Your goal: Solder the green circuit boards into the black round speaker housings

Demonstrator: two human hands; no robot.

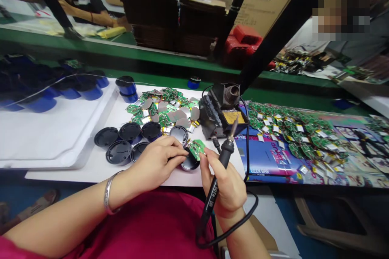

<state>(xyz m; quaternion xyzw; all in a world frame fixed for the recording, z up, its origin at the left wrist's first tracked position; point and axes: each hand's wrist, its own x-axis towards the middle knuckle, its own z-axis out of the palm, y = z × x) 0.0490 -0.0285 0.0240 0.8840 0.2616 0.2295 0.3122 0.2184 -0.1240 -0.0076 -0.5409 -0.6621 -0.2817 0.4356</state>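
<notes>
My right hand [231, 190] is closed around the black handle of a soldering iron [225, 153], whose tip points up and away from me. Between that thumb and forefinger I also pinch the edge of a green circuit board [197, 147]. The board is tilted over a round black housing [191, 164] at the table's front edge. My left hand [158, 162] is closed in a pinch beside the board and the housing's rim; what its fingertips hold is too small to make out. Several more black round housings [118, 151] stand left of it.
A soldering station [211, 115] with a yellow sponge [232, 117] stands behind my right hand. Circuit boards with silver battery cells [173, 111] lie heaped behind the housings, and more boards [291, 129] lie at right. Blue housings [91, 89] stand on a white tray [60, 145]. A co-worker's arms [100, 18] show across the bench.
</notes>
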